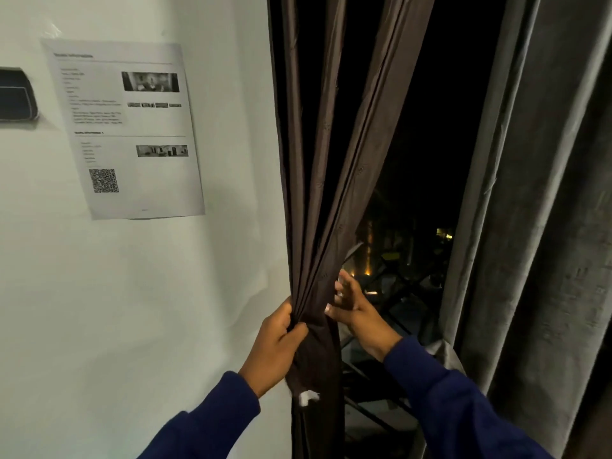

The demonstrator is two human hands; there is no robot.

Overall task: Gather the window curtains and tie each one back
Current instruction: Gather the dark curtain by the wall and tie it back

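My left hand (281, 339) grips the bunched brown curtain (318, 260) beside the white wall (132, 293), while my right hand (352, 308), fingers spread, presses its right side.

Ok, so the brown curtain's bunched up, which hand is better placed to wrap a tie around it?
Probably the right hand. Its fingers are straight and free, resting beside the brown curtain, while the left hand has its grip round the gathered bunch and should keep holding. No tie is visible.
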